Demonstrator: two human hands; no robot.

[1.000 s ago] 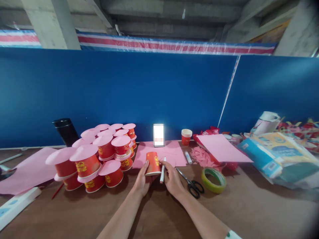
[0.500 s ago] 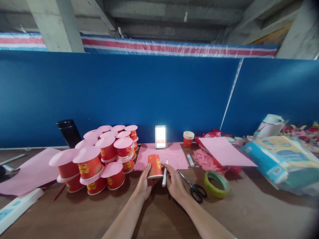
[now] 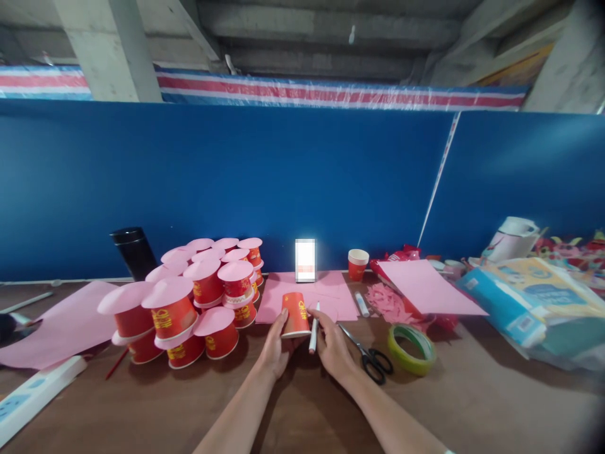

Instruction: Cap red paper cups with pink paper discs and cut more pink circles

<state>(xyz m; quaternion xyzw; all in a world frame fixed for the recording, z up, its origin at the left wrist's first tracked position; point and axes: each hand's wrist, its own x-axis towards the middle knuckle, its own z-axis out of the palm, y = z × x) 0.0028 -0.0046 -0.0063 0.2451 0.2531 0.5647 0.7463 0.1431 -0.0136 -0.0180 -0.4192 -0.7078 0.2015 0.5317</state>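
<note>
A red paper cup [image 3: 295, 313] with yellow lettering is gripped from the left by my left hand [image 3: 275, 347], its pale rim facing down toward me. My right hand [image 3: 333, 343] holds a white marker pen [image 3: 314, 328] alongside the cup's right side; part of its grip is hidden. Behind the cup lies a pink paper sheet [image 3: 274, 296] with lines on it. Black-handled scissors [image 3: 373, 362] rest just right of my right hand, and a yellow-green tape roll [image 3: 411, 350] lies beyond them.
Stacked red cups with pink paper discs [image 3: 203, 284] crowd the left. Farther left are a black flask [image 3: 135, 252] and a white power strip [image 3: 38, 394]. On the right sit a small cup stack [image 3: 358, 265], a glue stick [image 3: 362, 304], pink scraps [image 3: 387, 302] and a blue package [image 3: 510, 309].
Both hands keep their hold on the cup and marker with almost no movement. The whole view has shifted very slightly.
</note>
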